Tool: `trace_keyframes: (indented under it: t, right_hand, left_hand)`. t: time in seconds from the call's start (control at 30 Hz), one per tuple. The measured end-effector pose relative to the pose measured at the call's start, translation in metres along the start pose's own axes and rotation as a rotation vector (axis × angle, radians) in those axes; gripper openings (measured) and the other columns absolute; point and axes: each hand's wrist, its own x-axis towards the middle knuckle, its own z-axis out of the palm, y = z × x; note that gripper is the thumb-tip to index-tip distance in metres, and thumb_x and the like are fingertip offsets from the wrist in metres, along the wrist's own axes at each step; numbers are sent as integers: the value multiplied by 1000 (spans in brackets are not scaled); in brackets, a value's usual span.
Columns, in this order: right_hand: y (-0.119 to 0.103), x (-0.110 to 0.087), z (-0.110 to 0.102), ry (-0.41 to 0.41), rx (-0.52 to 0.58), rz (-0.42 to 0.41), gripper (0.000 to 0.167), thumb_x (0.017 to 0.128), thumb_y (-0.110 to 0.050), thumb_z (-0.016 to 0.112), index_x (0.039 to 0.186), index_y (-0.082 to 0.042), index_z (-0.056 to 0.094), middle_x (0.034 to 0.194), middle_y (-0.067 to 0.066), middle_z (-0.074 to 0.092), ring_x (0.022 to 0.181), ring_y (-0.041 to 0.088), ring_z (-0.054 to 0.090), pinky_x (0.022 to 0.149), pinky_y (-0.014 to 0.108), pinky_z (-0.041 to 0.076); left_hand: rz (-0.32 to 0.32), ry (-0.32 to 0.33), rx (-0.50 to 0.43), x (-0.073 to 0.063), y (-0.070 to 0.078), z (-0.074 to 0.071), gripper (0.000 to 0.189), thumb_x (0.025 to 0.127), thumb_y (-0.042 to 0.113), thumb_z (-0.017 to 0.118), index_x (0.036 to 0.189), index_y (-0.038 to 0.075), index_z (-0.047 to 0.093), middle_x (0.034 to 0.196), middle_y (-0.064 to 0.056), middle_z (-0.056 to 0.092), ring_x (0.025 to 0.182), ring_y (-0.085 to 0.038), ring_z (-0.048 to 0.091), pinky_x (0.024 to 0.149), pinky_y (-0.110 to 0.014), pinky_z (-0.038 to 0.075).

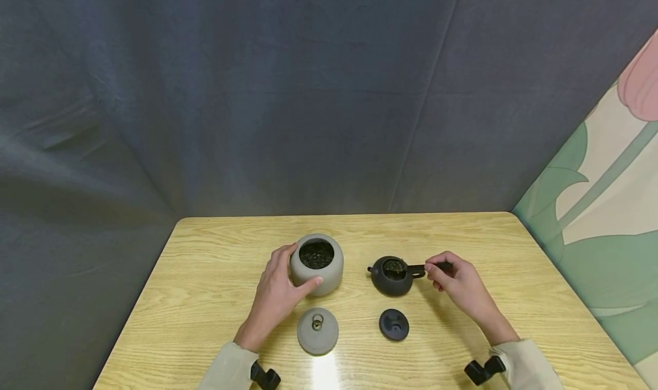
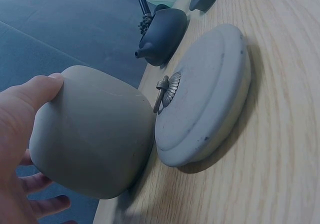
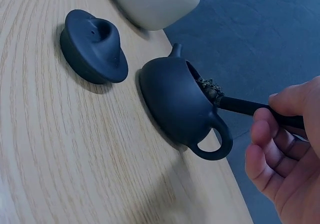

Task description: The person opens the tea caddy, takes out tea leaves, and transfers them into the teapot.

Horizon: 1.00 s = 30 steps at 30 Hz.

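Note:
My left hand (image 1: 280,290) grips the side of a round grey tea jar (image 1: 336,270), thumb at the front and fingers round the far side. Dark tea leaves (image 1: 316,254) lie inside its open mouth. My right hand (image 1: 459,278) pinches the black handle of a tea scoop (image 3: 245,106) between thumb and fingers. The scoop's loaded end, heaped with tea leaves (image 3: 212,90), is at the mouth of a small black teapot (image 1: 390,287). In the right wrist view, the teapot's loop handle (image 3: 227,144) sits just below the scoop.
On the wooden table (image 1: 205,298), the grey jar lid (image 1: 317,338) with a metal ring lies in front of the jar. The black teapot lid (image 1: 394,325) rests in front of the teapot. A dark curtain (image 1: 308,104) hangs behind the table.

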Motion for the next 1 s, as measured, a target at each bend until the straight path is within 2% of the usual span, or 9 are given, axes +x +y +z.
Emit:
trace_keyframes:
  t: [0.23, 0.43, 0.7, 1.0]
  right_hand:
    - [-3, 1, 4, -7, -101, -54, 22, 106, -21, 68, 118, -2, 70, 90, 13, 69, 69, 10, 60, 59, 25, 49]
    - [-10, 0, 5, 2, -179, -74, 19, 106, -23, 69, 116, -7, 72, 89, 12, 71, 70, 4, 58, 59, 24, 47]
    - [-15, 1, 7, 14, -238, -102, 13, 104, -17, 70, 113, -7, 72, 92, 10, 75, 70, 4, 57, 59, 23, 47]
    - [-18, 1, 8, 15, -280, -148, 12, 104, -14, 71, 113, -7, 72, 87, 6, 73, 67, 8, 54, 57, 23, 44]
  left_hand:
    - [-5, -3, -2, 0, 0, 0, 97, 85, 59, 86, 163, 20, 42, 166, -7, 43, 146, -39, 51, 113, -64, 45]
    - [-7, -3, -1, 1, -1, 0, 98, 84, 60, 86, 163, 21, 42, 166, -7, 43, 147, -40, 50, 114, -65, 45]
    - [-8, -4, 2, 0, 0, 0, 98, 85, 60, 86, 163, 20, 42, 166, -7, 43, 147, -39, 50, 114, -64, 45]
    - [-8, -9, 5, 0, 1, -1, 98, 85, 58, 86, 163, 20, 41, 167, -7, 42, 147, -39, 50, 114, -64, 45]
